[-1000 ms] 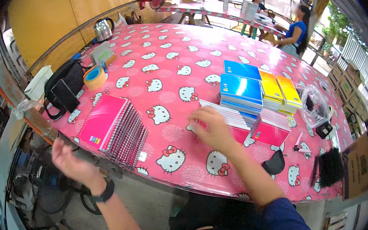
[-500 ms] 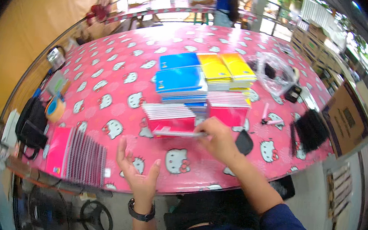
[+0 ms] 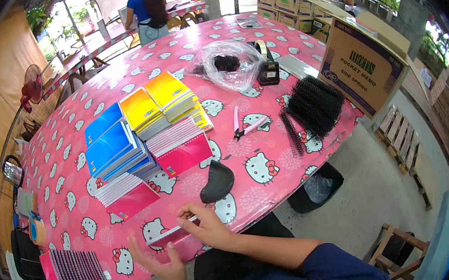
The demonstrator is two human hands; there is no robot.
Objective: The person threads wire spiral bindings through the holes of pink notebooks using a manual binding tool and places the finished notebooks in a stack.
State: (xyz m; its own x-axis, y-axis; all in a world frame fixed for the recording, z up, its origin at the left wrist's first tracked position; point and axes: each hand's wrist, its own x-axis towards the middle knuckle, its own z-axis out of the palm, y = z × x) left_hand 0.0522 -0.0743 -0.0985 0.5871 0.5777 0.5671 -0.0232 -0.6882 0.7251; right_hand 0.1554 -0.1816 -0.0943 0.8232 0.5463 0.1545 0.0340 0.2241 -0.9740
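My right hand [image 3: 201, 228] pinches a thin pink notebook [image 3: 172, 235] by its upper edge, over the table's near side. Just left of it, my left hand [image 3: 159, 264] has its fingers apart, close to the notebook; whether they touch is unclear. A short stack of pink notebooks [image 3: 133, 199] lies beyond my hands, white edges upward. Behind it are blue notebooks [image 3: 106, 147], yellow notebooks [image 3: 155, 97] and another pink stack [image 3: 187, 155]. At the near left, a row of pink notebooks with dark spiral bindings [image 3: 77, 269] lies fanned.
A black curved pad [image 3: 218, 182] lies beyond my right hand. Pink-handled cutters [image 3: 245, 126], black spiral coils [image 3: 315, 106], a plastic bag [image 3: 232, 67] and a tape dispenser [image 3: 268, 71] sit farther right. A cardboard box [image 3: 355, 66] stands at the edge. A person [image 3: 147, 11] stands far back.
My view has swung right. My right hand has drawn the notebook away from the near pink stack toward me, and it is now nearer my left hand.
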